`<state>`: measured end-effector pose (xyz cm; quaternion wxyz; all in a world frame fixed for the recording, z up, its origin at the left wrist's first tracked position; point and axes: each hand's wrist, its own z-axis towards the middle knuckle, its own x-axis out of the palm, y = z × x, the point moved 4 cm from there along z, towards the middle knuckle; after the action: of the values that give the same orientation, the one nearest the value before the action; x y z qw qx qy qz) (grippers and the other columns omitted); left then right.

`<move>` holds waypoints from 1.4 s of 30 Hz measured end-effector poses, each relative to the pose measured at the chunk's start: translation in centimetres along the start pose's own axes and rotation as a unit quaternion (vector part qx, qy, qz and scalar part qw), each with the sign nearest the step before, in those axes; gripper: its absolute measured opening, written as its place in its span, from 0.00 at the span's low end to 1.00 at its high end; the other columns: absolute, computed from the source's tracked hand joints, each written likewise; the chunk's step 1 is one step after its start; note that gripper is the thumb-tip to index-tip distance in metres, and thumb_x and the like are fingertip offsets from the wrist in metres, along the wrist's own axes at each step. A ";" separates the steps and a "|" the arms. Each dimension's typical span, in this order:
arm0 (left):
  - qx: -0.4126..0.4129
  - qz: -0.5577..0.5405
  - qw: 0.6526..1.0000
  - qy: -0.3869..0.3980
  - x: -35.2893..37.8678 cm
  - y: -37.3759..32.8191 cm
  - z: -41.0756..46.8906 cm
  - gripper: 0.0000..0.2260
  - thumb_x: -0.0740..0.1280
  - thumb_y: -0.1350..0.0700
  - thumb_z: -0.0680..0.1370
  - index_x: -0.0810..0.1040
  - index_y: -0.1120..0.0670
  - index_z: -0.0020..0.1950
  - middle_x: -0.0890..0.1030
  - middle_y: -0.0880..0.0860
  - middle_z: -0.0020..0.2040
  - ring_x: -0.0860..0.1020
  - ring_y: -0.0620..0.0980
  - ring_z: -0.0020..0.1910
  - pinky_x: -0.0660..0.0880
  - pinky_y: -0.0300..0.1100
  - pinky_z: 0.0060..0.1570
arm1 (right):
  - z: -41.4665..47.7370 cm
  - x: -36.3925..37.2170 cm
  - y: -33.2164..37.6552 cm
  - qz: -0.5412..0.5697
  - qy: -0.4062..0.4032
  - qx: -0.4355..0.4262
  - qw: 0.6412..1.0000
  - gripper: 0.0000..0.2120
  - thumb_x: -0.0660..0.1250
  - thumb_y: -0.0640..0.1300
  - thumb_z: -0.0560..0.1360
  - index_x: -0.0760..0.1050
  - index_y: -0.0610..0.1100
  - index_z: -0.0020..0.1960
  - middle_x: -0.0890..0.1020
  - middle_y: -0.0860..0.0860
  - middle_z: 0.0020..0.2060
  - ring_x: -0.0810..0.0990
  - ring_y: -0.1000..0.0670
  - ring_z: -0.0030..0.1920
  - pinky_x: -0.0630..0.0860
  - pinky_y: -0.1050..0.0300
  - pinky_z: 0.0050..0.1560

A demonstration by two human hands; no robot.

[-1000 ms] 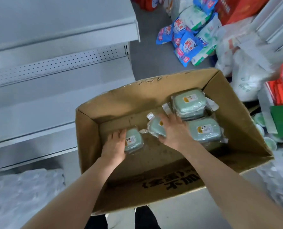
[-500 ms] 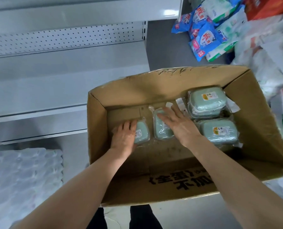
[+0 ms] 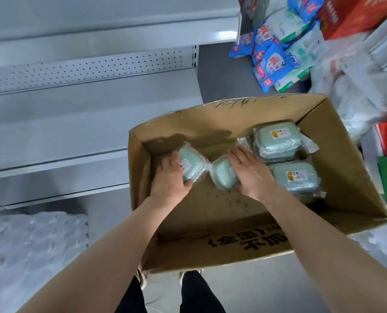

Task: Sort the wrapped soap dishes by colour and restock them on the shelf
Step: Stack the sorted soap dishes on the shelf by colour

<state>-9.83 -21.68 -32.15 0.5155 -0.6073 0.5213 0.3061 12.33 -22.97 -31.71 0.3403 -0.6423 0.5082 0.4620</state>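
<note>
Now | my left hand (image 3: 168, 182) clamps one dish (image 3: 191, 164), right hand (image 3: 252, 175) another (image 3: 223, 176), inside box (image 3: 337, 159) | I'd lift both level, clear of its walls.

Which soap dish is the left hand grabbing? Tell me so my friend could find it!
Look inside the big cardboard box on the floor beside the grey shelf. Four wrapped green soap dishes lie there; find the one nearest the box's left wall, with the left hand closed around it. Unlike the others, it is tipped up on its edge.
</note>
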 end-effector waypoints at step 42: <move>0.070 0.070 0.957 -0.272 -52.2 35.8 -1.5 0.35 0.70 0.42 0.74 0.61 0.51 0.76 0.71 0.54 0.67 0.69 0.59 0.62 0.70 0.51 0.61 | 15.9 -42.8 38.5 0.073 -0.446 -0.044 0.891 0.37 0.68 0.67 0.69 0.69 0.47 0.70 0.80 0.42 0.53 0.77 0.37 0.52 0.73 0.45 0.53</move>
<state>-58.05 -3.85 4.72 0.6566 -0.4256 0.4224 0.4575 -31.25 -3.74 4.33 0.4680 -0.3444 0.3275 0.7450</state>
